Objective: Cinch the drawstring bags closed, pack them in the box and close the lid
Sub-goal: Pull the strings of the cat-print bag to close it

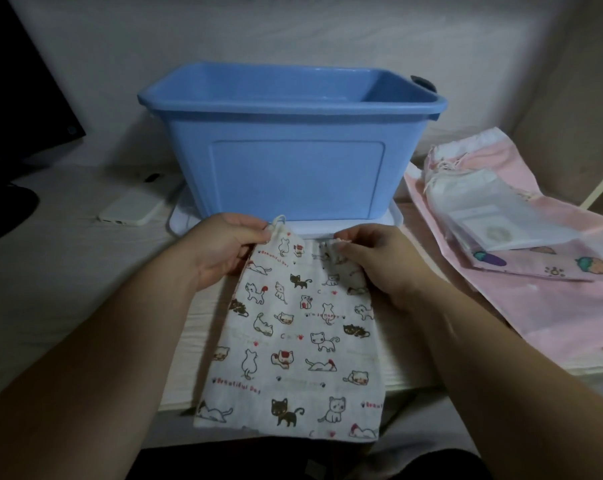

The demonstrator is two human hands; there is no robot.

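Observation:
A white drawstring bag printed with cartoon cats (293,341) lies flat on the table in front of me, its bottom hanging over the near edge. My left hand (220,251) pinches the bag's top left corner beside the drawstring loop. My right hand (373,265) pinches the top right corner, where the fabric is gathered. Just behind stands the open blue plastic box (293,161), lidless. It sits on a white lid (393,216) lying flat under it.
A pile of other bags (501,237), pink and white, lies on the table to the right of the box. A white phone (133,209) rests at the left. A dark monitor (16,98) stands at the far left.

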